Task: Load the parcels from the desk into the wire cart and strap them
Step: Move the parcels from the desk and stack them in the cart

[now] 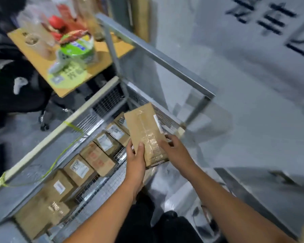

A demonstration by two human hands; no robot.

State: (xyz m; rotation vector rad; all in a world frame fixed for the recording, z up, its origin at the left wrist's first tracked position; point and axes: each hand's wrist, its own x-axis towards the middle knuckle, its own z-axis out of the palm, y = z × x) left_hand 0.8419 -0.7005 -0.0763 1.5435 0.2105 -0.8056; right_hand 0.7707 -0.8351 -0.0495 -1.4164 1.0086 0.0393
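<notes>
Left hand (135,159) gripping parcel (144,130), perhaps concrete floor (235,76)

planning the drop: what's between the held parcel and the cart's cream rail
Head view: a row of boxes, lower down in the cart, lies between the parcel and the rail.

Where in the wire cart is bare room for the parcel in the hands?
A bare strip of wire mesh floor lies between the row of brown cardboard boxes and the person's side. Along the cream-taped rail it is crowded; the flat brown parcel hangs over that row's far end.
</notes>
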